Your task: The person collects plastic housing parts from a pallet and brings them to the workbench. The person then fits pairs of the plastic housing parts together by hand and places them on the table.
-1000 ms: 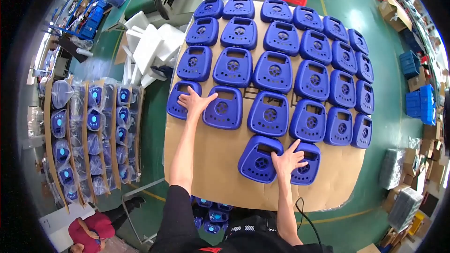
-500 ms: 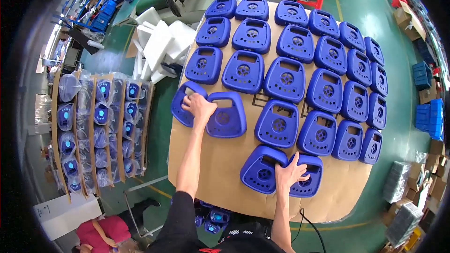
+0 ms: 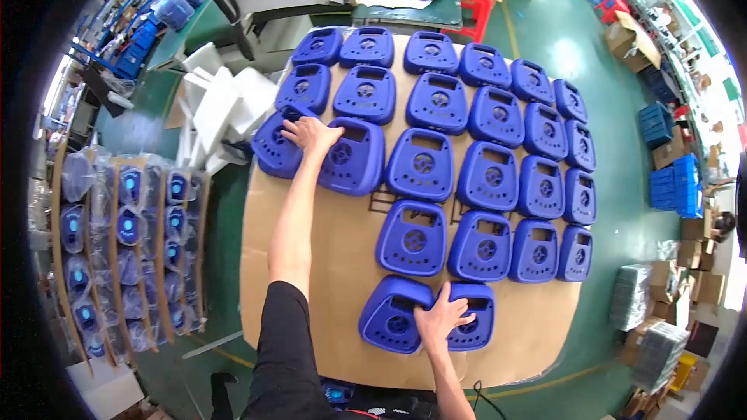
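Two blue plastic housings are in my left hand (image 3: 313, 137), its fingers in the window of the left housing (image 3: 276, 144) and its thumb at the window of the right one (image 3: 354, 157). Both sit tilted at the left end of the third row; what lies under them is hidden. Near the front edge of the cardboard-covered table (image 3: 311, 327), my right hand (image 3: 443, 320) rests with spread fingers across two more housings, the left one (image 3: 395, 315) and the right one (image 3: 481, 315). Rows of similar housings (image 3: 420, 163) lie beyond, face up.
White foam pieces (image 3: 222, 105) are piled past the table's left side. A rack of bagged blue units (image 3: 128, 225) stands at the left. Behind are a second table (image 3: 412, 15) and a red stool (image 3: 473, 4). Blue bins (image 3: 677, 187) and cartons line the right side.
My left hand has lifted the two leftmost front-row housings and carried them away from me onto the third row's left end. My right hand stays on its pair. The camera view has shifted.
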Motion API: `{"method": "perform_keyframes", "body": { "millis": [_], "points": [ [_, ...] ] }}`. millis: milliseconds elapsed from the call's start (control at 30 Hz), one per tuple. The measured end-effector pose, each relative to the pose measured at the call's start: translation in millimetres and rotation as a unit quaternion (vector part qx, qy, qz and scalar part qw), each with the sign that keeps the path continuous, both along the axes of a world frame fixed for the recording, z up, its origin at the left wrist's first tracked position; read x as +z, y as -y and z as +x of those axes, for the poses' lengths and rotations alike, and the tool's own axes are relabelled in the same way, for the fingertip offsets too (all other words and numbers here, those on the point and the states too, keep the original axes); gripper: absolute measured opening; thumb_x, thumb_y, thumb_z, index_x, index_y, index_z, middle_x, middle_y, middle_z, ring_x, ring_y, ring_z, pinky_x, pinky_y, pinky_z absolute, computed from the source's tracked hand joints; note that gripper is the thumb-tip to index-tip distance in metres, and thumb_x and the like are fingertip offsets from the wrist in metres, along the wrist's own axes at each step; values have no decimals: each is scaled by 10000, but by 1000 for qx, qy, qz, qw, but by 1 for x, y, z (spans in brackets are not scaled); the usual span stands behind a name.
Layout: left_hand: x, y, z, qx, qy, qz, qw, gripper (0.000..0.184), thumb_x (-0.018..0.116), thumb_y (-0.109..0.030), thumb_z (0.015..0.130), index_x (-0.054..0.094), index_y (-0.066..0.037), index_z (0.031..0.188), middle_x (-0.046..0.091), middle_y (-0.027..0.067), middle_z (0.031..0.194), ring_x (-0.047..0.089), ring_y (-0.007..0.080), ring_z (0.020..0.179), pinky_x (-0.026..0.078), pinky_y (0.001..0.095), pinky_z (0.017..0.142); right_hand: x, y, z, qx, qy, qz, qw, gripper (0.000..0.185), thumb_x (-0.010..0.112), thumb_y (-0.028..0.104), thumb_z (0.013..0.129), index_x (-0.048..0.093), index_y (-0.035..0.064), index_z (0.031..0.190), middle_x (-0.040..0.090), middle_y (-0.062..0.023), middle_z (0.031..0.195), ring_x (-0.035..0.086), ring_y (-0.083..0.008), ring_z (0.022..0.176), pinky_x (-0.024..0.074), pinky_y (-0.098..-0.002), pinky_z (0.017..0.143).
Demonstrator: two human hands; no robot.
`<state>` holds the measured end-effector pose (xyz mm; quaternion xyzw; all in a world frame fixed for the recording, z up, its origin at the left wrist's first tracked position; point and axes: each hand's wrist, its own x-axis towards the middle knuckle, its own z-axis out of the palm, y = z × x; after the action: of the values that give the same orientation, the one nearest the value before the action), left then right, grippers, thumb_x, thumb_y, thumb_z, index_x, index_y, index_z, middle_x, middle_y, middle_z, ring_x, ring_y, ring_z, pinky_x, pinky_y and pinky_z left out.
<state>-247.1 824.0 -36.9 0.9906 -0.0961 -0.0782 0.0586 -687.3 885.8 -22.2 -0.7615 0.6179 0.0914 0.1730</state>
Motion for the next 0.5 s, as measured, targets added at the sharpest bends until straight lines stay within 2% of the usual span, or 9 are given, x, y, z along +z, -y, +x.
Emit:
{"method": "perform_keyframes", "body": {
  "millis": [100, 133, 167, 267, 300, 367, 400, 433, 500],
  "points": [
    [-9, 13, 2, 10, 16, 39, 999, 1270, 807, -520, 558, 143, 156, 1403, 391, 351, 1358, 117, 503, 1384, -1, 543, 1141, 1, -1, 0, 3, 0, 6, 1000, 871, 779, 293, 553, 433, 124, 1335, 428, -224, 1056, 426, -396, 1049, 145, -674, 1011],
    [-12, 14, 9, -24, -18, 38, 999, 1360, 825, -493, 549, -12, 119, 1429, 372, 391, 1344, 116, 532, 1370, -36, 530, 1139, -3, -2, -1, 4, -4, 4, 1000, 871, 777, 294, 555, 434, 121, 1337, 438, -225, 1046, 429, -395, 1053, 146, -674, 1009],
    [-14, 18, 14, -28, -27, 73, 997, 1365, 825, -495, 553, -27, 104, 1436, 358, 391, 1356, 116, 530, 1372, -43, 525, 1138, -8, -3, -4, 6, -10, 4, 1000, 871, 775, 296, 557, 436, 117, 1339, 447, -226, 1037, 431, -394, 1056, 146, -674, 1007],
    [-25, 16, 20, -16, -36, 81, 996, 1347, 809, -550, 544, 25, 37, 1467, 327, 396, 1377, 122, 521, 1377, -36, 543, 1131, -8, -4, -8, 32, -24, 10, 999, 819, 752, 301, 580, 465, 136, 1329, 493, -245, 996, 448, -400, 1080, 124, -690, 1024],
    [-24, 18, 27, -5, -47, 86, 995, 1336, 798, -579, 541, 46, -2, 1483, 311, 391, 1392, 132, 510, 1382, -28, 549, 1130, -8, -4, -10, 30, -20, 9, 999, 676, 742, 293, 579, 585, 129, 1216, 494, -250, 1002, 455, -401, 1073, 93, -698, 1041],
    [-10, 2, 36, -73, -103, 74, 989, 1234, 749, -642, 537, 170, -119, 1493, 455, 271, 1363, 399, 412, 1308, 15, 608, 1109, -17, -6, -16, 37, -13, -5, 999, 504, 737, 283, 569, 686, 107, 1038, 498, -248, 994, 458, -399, 1066, 70, -701, 1049],
    [-15, -8, 33, -77, -74, 42, 993, 1143, 752, -595, 568, 223, -151, 1478, 531, 220, 1311, 473, 401, 1252, 21, 635, 1093, -15, -6, -16, 25, 17, -21, 999, 398, 731, 277, 561, 719, 97, 915, 499, -245, 982, 455, -401, 1067, 66, -703, 1051],
    [-27, -19, 34, -66, -60, 23, 996, 1055, 751, -556, 609, 255, -182, 1462, 556, 205, 1287, 487, 399, 1238, 29, 639, 1091, -15, -7, -18, 26, 26, -29, 999, 400, 727, 266, 555, 712, 95, 917, 495, -241, 972, 458, -399, 1050, 71, -701, 1054],
    [-15, -35, 13, -80, -40, 27, 996, 1007, 751, -525, 649, 272, -129, 1441, 583, 206, 1245, 509, 384, 1216, 24, 652, 1086, -10, -6, -16, 18, 35, -33, 999, 368, 724, 246, 546, 706, 84, 876, 489, -235, 959, 462, -394, 1030, 77, -696, 1057]
  ]
}}
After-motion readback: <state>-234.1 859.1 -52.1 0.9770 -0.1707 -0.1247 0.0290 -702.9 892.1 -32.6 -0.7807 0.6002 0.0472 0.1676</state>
